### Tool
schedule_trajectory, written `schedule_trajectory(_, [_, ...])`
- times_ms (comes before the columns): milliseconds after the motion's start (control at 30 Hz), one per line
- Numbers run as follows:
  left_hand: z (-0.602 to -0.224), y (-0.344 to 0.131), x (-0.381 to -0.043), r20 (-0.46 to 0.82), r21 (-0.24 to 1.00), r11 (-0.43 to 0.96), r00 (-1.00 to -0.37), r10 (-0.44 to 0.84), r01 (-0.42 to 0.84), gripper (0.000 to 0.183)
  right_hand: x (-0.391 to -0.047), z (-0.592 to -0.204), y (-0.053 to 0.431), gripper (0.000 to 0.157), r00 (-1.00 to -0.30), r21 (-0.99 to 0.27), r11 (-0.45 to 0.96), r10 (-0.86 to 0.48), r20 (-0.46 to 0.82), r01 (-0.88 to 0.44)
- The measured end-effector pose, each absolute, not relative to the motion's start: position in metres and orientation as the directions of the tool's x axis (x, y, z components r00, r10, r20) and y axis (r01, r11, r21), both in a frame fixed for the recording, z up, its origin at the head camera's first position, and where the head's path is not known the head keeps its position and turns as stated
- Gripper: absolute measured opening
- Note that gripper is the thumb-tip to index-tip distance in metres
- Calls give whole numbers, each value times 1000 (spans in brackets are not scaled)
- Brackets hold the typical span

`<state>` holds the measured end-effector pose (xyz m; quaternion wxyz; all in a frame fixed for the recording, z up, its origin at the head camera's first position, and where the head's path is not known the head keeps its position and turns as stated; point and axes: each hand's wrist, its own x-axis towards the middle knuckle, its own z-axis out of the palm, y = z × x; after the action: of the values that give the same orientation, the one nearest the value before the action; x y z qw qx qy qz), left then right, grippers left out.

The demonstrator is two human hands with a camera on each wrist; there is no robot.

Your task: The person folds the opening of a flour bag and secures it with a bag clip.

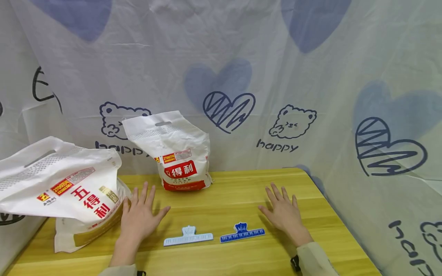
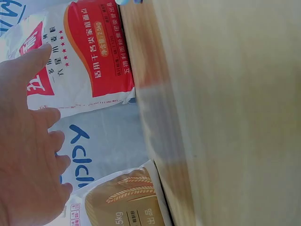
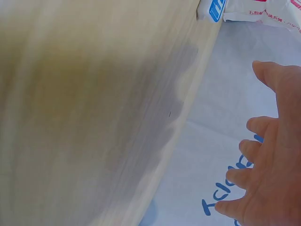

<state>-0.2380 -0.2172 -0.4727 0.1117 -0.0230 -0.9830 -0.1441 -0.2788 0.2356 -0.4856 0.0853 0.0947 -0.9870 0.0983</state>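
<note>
low in the middle, on the yellow table (image 1: 214,262), a light blue clip (image 1: 188,239) with a dark blue clip (image 1: 242,235) just right of it. at lower left, left hand (image 1: 139,215) with fingers spread, beside a big white bag (image 1: 77,184). at lower right, right hand (image 1: 284,214) with fingers spread. behind, left of middle, a smaller white bag (image 1: 183,153), then a heart cloth (image 1: 159,82).

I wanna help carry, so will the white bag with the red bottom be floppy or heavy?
The red-bottomed bag probably flops at its creased top. Its bulging lower part looks filled, so it may feel heavy. Its flat-looking base probably won't roll.
</note>
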Motion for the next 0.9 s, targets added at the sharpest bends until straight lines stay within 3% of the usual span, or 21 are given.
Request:
schedule_trajectory(433, [-469,-216,-239,277,315,944,-961,5,96,96,-277,-482,231,79,-957,-176,959,-180,228,-222])
schedule_trajectory(900, [-465,-212,-243,423,319,940,-906,-26,122,94,-280,-477,222,80,-927,-209,939,-198,318,-273])
